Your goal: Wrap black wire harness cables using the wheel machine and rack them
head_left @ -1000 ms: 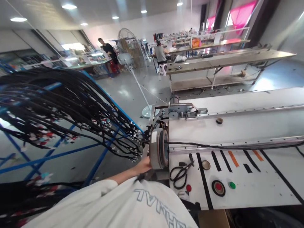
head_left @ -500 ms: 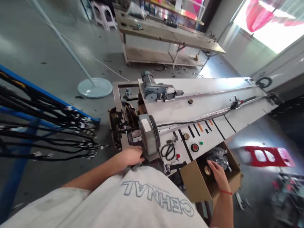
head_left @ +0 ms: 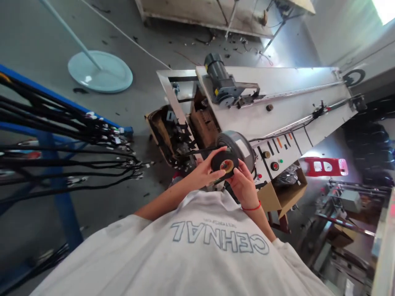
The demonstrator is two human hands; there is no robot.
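Grey drum beside black roll

- Cutting off the pale pole at the top edge.
- Losing the black cables past the left edge.
- Hiding part of the grey wheel behind the black tape roll.
- Blurring the machinery at right beyond recognition.

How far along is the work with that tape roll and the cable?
Done: the black cable lies along the white bench. In hand: left hand and right hand hold the black tape roll by the grey round housing. Left: seemingly the taping itself; I see no strip clearly drawn off, and can't tell if the cable is wrapped anywhere.
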